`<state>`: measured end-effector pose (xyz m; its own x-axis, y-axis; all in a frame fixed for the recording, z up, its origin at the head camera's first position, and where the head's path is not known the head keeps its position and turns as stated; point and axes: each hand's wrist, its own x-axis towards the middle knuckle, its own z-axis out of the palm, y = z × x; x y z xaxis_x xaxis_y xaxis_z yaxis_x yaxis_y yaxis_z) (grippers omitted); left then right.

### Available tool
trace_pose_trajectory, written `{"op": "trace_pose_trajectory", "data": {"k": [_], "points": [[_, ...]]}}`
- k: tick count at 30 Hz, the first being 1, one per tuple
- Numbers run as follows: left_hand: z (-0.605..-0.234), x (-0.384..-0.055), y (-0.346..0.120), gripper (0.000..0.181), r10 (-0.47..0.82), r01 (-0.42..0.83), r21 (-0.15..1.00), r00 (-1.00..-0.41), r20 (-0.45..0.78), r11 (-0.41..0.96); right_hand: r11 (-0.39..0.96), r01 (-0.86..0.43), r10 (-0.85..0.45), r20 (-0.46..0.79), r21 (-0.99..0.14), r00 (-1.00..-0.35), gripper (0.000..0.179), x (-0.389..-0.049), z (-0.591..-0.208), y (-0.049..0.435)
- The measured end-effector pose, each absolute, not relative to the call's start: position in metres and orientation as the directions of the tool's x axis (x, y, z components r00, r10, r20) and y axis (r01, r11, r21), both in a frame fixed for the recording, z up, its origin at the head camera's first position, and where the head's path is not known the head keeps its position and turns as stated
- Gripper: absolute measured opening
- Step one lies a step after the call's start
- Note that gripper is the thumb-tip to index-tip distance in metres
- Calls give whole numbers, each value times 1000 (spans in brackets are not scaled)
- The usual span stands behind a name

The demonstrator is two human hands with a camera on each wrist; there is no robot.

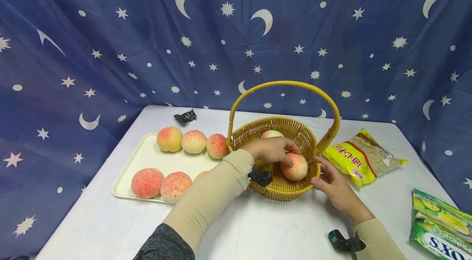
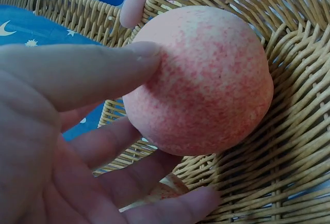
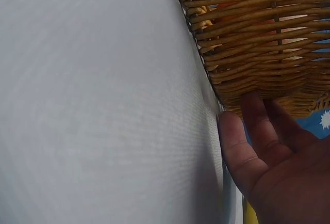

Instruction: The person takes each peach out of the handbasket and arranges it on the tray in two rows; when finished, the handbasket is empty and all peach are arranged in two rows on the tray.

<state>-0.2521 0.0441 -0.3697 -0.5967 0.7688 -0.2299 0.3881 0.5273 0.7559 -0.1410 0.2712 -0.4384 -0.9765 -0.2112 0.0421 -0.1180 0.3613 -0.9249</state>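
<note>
A speckled pink peach (image 1: pixel 293 166) is gripped by my left hand (image 1: pixel 271 149) inside the wicker basket (image 1: pixel 282 195), near its right wall. In the left wrist view the thumb presses on one side of this peach (image 2: pixel 206 79) and the fingers pass beneath it. Farther back in the basket, a paler peach (image 1: pixel 272 133) shows partly behind the left hand. My right hand (image 1: pixel 333 184) touches the basket's right outer side. Its fingertips (image 3: pixel 253 102) lie against the weave in the right wrist view, with the fingers nearly straight.
Left of the basket, a cream tray (image 1: pixel 123 176) bears several peaches in two rows, one partly hidden by the left sleeve. A yellow food bag (image 1: pixel 363 157) lies to the right, a green packet (image 1: pixel 439 225) nearer front right. Black crumpled wrapping (image 1: pixel 185 117) is at back left. The basket's tall handle (image 1: pixel 285 83) arches overhead.
</note>
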Motion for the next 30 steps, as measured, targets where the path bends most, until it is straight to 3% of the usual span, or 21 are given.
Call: {"op": "trace_pose_trajectory", "data": {"k": [11,22,30], "points": [[-369,-249,46,61,771,371,757,-579,-265,538,370,-107,-216,26,-923,-976,67,-141,-436,272],[-366,-245,49,67,759,423,682,-574,-308,596,367,-107,-216,28,-924,-976,66,-141,-437,272],[-368,-242,51,64,748,335,732,-565,-348,593,377,-108,-212,28,-920,-977,66,-141,-437,272]]}}
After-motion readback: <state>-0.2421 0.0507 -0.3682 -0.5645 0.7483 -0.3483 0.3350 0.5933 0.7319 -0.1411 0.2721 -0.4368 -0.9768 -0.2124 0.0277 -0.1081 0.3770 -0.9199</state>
